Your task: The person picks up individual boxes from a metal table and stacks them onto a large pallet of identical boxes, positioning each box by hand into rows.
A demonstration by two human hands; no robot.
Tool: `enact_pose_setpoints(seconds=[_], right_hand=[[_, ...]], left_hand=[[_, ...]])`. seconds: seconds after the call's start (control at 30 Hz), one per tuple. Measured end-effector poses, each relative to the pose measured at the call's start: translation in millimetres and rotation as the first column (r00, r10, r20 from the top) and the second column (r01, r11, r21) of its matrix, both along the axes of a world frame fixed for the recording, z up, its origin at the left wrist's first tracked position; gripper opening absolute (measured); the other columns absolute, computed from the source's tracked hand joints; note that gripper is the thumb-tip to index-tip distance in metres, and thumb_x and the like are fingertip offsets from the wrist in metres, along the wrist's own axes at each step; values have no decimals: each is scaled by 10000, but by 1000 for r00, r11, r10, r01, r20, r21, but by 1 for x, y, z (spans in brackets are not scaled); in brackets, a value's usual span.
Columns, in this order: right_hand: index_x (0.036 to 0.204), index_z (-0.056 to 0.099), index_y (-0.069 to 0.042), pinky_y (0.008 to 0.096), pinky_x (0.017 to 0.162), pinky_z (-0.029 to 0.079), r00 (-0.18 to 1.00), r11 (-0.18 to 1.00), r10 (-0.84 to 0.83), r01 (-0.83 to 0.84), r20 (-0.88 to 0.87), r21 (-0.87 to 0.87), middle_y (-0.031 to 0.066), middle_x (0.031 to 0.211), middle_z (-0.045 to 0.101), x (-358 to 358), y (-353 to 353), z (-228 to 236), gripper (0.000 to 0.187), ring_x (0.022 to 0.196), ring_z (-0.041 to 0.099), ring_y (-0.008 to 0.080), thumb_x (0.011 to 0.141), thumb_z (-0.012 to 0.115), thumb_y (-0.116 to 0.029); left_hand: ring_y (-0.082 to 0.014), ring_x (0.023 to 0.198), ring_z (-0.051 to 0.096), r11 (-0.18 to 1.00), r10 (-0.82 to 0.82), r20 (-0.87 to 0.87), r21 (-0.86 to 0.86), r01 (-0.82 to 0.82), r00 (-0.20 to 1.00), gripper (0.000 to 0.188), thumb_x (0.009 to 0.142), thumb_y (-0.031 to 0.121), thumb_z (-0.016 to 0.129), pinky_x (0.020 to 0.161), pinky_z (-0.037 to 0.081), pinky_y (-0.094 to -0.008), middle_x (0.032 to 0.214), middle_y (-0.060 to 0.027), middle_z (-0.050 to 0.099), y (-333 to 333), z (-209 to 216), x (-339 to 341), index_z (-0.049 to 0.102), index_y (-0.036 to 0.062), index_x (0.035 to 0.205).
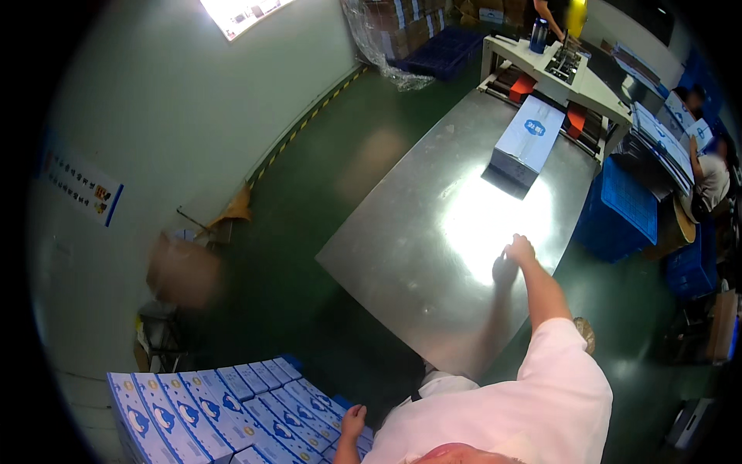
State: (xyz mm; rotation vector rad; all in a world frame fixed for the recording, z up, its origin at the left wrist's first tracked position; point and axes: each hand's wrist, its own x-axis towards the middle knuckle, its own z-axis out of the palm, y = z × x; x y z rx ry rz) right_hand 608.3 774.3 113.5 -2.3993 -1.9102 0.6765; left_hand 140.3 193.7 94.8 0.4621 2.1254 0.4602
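My right hand [520, 249] reaches out over a bare metal table [402, 232], its fingers curled in; whether anything small is in them I cannot make out. Beyond it, apart from the hand, a white carton [529, 138] with a blue printed mark lies at the table's far end, against the mouth of a machine [556, 69] with rollers and orange guides. Low at my left side is my left hand [354, 421], also closed, its inner side hidden. It is nearest to a stack of white-and-blue printed boxes [209, 406].
Blue plastic crates [618, 209] stand right of the table, with flattened cartons [661, 147] above them. A person [713, 174] is at work at the far right, another [550, 15] behind the machine. Wrapped brown cartons [398, 31] stand by the wall beside a dark blue pallet [440, 54].
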Motion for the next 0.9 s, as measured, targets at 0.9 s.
enact_pose_setpoints(seconds=[0.9], right_hand=[[1477,271,-73,562,1163,164,991,953,20,-58,129,297,124,1543,264,-8,198,48,880,1457,210,267,699,614,-302]], left_hand=[[-373,1268,496,945,22,303,-317,79,953,640,960,502,452,1050,390,-424,1334,-250,539,55,82,-11,498,-1,1353]])
